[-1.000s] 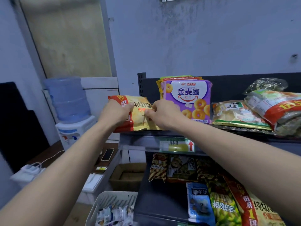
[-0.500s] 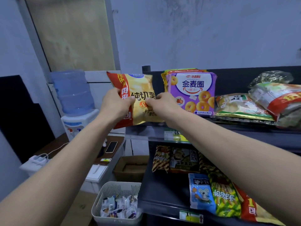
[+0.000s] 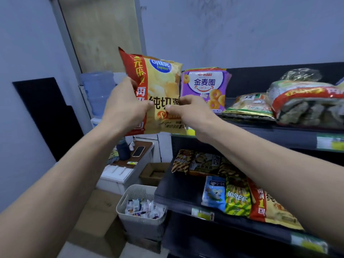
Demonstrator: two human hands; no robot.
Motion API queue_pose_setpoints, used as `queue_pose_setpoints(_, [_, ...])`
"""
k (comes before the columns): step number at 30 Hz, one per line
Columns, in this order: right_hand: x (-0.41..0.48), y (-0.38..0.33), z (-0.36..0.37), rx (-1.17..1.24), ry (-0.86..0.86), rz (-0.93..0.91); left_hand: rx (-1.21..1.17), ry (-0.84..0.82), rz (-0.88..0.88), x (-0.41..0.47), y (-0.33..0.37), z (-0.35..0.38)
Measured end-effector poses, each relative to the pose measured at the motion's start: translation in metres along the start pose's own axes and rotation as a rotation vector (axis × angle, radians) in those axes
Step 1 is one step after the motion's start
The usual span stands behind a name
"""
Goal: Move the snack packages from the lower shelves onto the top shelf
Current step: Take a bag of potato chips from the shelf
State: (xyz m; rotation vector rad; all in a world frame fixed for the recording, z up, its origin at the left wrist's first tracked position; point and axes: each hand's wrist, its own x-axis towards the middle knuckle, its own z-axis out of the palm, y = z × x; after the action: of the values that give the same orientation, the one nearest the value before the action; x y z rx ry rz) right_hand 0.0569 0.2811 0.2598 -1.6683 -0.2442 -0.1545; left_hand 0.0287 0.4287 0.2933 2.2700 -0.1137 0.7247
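Snack packs (image 3: 237,200) lie flat on the lower shelf (image 3: 178,194), nearest of all. A blue one, a green one and a yellow-and-red one sit side by side at its front edge, the last partly behind the right forearm, and a row of brown ones lies at the back. On the floor just left of that shelf stands a white slotted basket (image 3: 139,226) holding small wrapped items.

Further out, both arms reach forward and up to a yellow chip bag (image 3: 163,94) with a red band down its left side. It is held upright in the air, its top leaning slightly left. The left grip (image 3: 123,108) is closed on the red left edge at mid-height, thumb across the front. The right grip (image 3: 188,112) pinches the right edge at the same height, thumb on the front. The upper half of the bag rises above both grips and its bottom hangs below them. Its lower right corner is at the left end of the top shelf (image 3: 279,131); whether it touches cannot be told.

Just behind its right edge, a purple ring-snack pack (image 3: 204,84) stands upright on the top shelf. To the right lie a green-and-gold pack (image 3: 247,107) and a clear red-banded bag (image 3: 307,103).

Beyond, at the left, a phone (image 3: 138,151) lies on a tabletop (image 3: 147,146) and a blue water bottle (image 3: 96,90) stands by the wall.
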Motion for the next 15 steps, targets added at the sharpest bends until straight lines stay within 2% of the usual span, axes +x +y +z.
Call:
queue_pose_setpoints(6, [-0.066, 0.007, -0.064, 0.009, -0.011, 0.08, -0.037, -0.114, -0.017, -0.066, 0.042, 0.021])
queue_pose_setpoints(15, [-0.15, 0.045, -0.136, -0.139, -0.014, 0.232, -0.035, -0.331, -0.01, -0.138, 0.074, 0.073])
